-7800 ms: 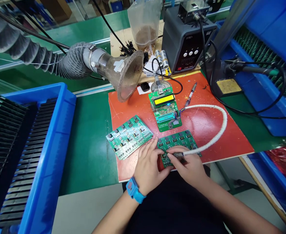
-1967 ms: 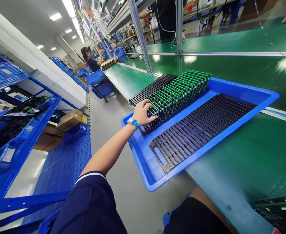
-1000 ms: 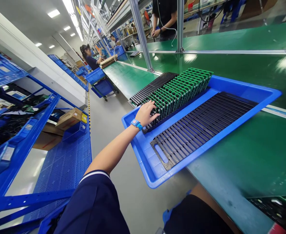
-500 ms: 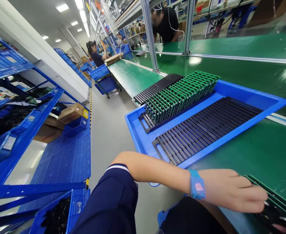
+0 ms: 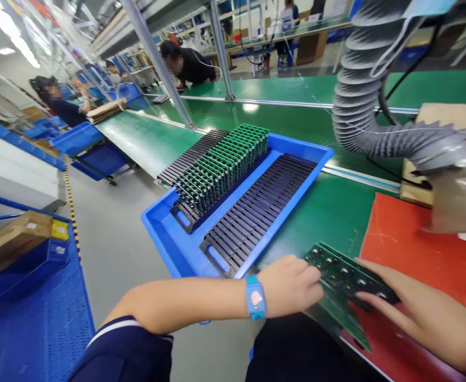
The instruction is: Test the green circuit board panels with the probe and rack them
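Note:
My left hand, with a blue band at its wrist, is closed at the left end of some green circuit boards. Across their right end lies my right hand, thumb and fingers gripping the edges. Dark round parts dot the face of the boards. A further green board, smeared by motion, slants below the left fingers. Behind the hands, a blue tray holds a black slotted rack and a row of upright circuit boards in another rack.
Another black rack lies behind the tray on the green bench. A red mat covers the right side beneath a grey flexible duct. Co-workers are at the far benches. Blue shelving with a cardboard box stands left.
My view has swung right, so the tray appears further left. My right hand and the boards have come fully into view, and the boards' dotted face now shows.

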{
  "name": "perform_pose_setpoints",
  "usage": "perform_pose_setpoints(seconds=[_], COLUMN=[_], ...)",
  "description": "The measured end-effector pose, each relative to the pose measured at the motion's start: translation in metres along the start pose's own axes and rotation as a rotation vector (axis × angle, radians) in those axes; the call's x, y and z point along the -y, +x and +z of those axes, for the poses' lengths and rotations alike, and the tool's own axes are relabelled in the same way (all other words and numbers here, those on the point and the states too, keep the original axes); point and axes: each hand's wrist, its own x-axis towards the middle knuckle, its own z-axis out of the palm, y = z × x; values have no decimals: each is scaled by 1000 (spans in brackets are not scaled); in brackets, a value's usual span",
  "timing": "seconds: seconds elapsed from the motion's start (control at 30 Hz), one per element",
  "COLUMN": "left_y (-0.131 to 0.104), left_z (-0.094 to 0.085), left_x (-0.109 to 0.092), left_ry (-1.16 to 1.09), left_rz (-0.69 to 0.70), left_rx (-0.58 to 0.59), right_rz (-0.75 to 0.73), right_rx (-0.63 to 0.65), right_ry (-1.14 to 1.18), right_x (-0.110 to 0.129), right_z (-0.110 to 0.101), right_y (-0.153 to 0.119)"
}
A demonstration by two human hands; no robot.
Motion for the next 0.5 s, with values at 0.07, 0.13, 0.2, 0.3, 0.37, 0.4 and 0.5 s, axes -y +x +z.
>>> perform_pose_setpoints(seconds=[0.07,0.13,0.2,0.3,0.37,0.4,0.5], left_y=[-12,-29,-52,-93,-122,-135,-169], left_z=[-11,-32,-61,-104,-123,-129,-133], left_x=[1,5,11,26,40,48,80], left_ry=[-21,-31,-16,23,127,215,465], left_rz=[22,-12,-118,-349,-554,-636,-758], left_rx=[-26,-62,-140,-190,-249,-273,-245], right_rz=[8,24,4,-61,-88,-103,-154], right_rx=[98,125,105,48,-18,-80,-222], right_ry=[-15,-29,-33,-65,-125,-188,-340], right_x=[-2,-3,-3,1,9,14,32], right_z=[1,-1,-8,-33,-56,-67,-85], right_y=[1,2,7,32,67,91,175])
